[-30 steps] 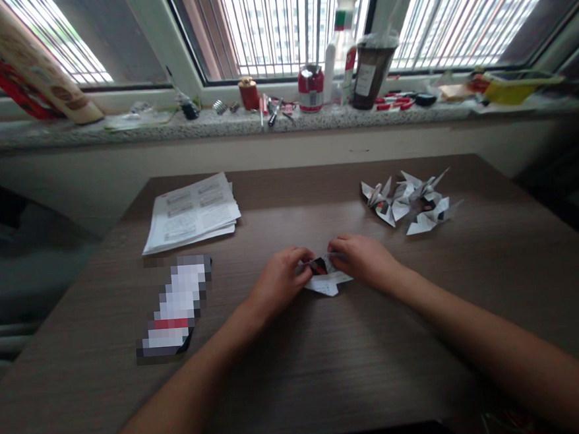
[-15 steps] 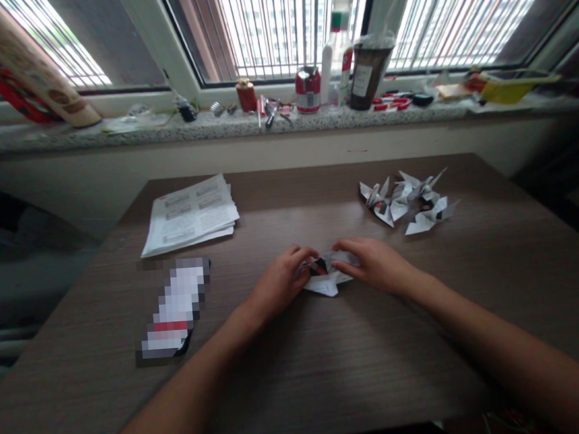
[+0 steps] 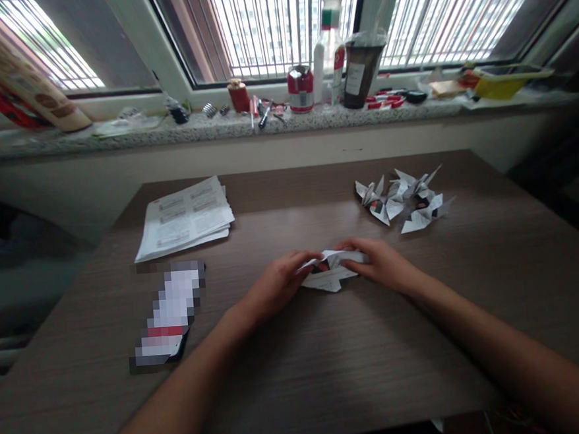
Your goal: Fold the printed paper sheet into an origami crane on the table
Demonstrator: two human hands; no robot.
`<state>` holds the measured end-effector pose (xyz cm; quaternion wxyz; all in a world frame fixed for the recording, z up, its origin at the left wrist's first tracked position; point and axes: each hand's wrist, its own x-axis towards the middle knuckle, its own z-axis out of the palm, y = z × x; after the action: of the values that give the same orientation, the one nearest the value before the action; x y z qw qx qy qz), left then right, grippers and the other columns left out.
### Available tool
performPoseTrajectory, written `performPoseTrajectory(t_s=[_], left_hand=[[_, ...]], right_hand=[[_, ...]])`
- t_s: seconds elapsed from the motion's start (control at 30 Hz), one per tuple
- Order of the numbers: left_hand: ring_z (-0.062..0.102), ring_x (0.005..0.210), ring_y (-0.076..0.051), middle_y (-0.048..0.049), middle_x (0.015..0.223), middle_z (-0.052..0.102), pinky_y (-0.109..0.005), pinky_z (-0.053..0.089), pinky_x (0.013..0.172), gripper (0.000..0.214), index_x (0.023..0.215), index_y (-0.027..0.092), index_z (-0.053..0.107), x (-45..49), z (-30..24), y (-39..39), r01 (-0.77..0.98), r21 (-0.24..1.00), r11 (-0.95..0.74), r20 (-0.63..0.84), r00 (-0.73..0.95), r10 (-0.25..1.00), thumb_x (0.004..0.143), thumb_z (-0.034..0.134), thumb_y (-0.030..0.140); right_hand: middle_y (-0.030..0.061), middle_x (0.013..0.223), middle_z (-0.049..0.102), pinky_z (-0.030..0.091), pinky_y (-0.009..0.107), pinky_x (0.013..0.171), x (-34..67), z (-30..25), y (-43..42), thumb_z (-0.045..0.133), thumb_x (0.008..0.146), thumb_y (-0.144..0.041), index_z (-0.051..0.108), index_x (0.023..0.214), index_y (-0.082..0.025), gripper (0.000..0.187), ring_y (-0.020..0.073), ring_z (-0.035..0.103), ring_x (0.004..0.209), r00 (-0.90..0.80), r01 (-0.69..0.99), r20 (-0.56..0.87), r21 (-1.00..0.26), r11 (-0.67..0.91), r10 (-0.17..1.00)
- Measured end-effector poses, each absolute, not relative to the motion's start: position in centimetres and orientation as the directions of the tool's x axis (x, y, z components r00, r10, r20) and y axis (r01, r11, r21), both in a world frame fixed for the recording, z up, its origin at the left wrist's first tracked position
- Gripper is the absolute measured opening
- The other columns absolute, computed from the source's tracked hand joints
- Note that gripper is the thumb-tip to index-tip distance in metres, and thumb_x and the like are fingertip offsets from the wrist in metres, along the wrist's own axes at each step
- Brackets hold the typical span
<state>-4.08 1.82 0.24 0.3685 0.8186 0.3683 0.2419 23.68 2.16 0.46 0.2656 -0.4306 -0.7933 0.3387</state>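
Observation:
A partly folded sheet of printed paper [image 3: 329,277], white with a dark and red patch, lies on the brown table [image 3: 300,375] in front of me. My left hand [image 3: 282,278] grips its left side, fingers over the top edge and thumb on the near face. On the right side my right hand [image 3: 369,259] pinches the paper between thumb and fingers. The fingertips of both hands are partly hidden behind the folds. Several folded paper pieces with pointed tips [image 3: 420,198] lie together at the back right of the table.
A stack of printed sheets [image 3: 185,214] lies at the back left, with a phone [image 3: 170,311], its screen blurred out, nearer me. Along the stone windowsill [image 3: 140,140] stand a red can [image 3: 301,89], a lidded drink cup [image 3: 360,73], a bottle [image 3: 328,55] and a yellow container [image 3: 501,84].
My hands have moved slightly apart, and more of the paper's middle shows between them, its shape wider. The whole view has shifted a little.

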Motion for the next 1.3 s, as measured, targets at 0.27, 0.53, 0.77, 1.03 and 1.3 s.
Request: performPoseTrajectory(t_s=[0.27, 0.53, 0.77, 1.03, 1.3], left_hand=[[0.068, 0.110, -0.019, -0.0065, 0.122, 0.072, -0.031, 0.050, 0.097, 0.027, 0.131, 0.024, 0.068, -4.2, 0.9, 1.7, 0.344, 0.849, -0.402, 0.112, 0.625, 0.772, 0.106, 0.058, 0.030], [0.067, 0.106, -0.019, -0.0061, 0.116, 0.073, -0.031, 0.049, 0.096, 0.023, 0.122, 0.022, 0.074, -3.9, 1.2, 1.6, 0.328, 0.877, -0.351, 0.111, 0.573, 0.812, 0.104, 0.060, 0.024], [0.067, 0.104, -0.018, -0.0053, 0.113, 0.072, -0.031, 0.049, 0.095, 0.024, 0.119, 0.021, 0.075, -4.0, 1.2, 1.6, 0.315, 0.887, -0.338, 0.116, 0.556, 0.823, 0.100, 0.061, 0.017], [0.066, 0.100, -0.019, -0.0056, 0.110, 0.072, -0.032, 0.050, 0.094, 0.020, 0.114, 0.020, 0.075, -3.9, 0.9, 1.7, 0.274, 0.916, -0.294, 0.110, 0.535, 0.838, 0.099, 0.062, 0.019], [0.068, 0.104, -0.020, -0.0062, 0.117, 0.071, -0.031, 0.052, 0.090, 0.038, 0.138, 0.022, 0.058, -3.8, 0.8, 1.3, 0.216, 0.960, -0.176, 0.023, 0.570, 0.821, 0.100, 0.063, 0.025]], right_hand=[[0.0087, 0.119, 0.074, 0.059, 0.030, 0.069, 24.1, -0.1, 1.8, 0.061, 0.099, -0.032, 0.066, 0.127, -0.022, 0.030, 0.0227, 0.071, 0.100, -0.455, 0.421, 0.021, -0.876, 0.236, 0.890], [0.0074, 0.123, 0.074, 0.058, 0.036, 0.092, 24.7, 0.3, 1.7, 0.069, 0.096, -0.036, 0.068, 0.127, -0.023, 0.034, 0.0226, 0.070, 0.110, -0.494, 0.359, 0.032, -0.903, 0.237, 0.869], [0.0079, 0.117, 0.075, 0.061, 0.031, 0.072, 24.3, 0.4, 1.3, 0.062, 0.100, -0.046, 0.069, 0.125, -0.022, 0.035, 0.0218, 0.072, 0.097, -0.460, 0.349, -0.062, -0.930, 0.116, 0.886], [0.0060, 0.113, 0.076, 0.057, 0.033, 0.081, 24.2, 0.1, 1.4, 0.069, 0.096, -0.043, 0.071, 0.125, -0.023, 0.035, 0.0221, 0.071, 0.097, -0.454, 0.338, -0.047, -0.933, 0.123, 0.890], [0.0047, 0.115, 0.076, 0.055, 0.034, 0.090, 24.0, 0.2, 1.1, 0.070, 0.096, -0.039, 0.071, 0.123, -0.025, 0.030, 0.0217, 0.071, 0.103, -0.459, 0.315, 0.009, -0.933, 0.172, 0.888]])
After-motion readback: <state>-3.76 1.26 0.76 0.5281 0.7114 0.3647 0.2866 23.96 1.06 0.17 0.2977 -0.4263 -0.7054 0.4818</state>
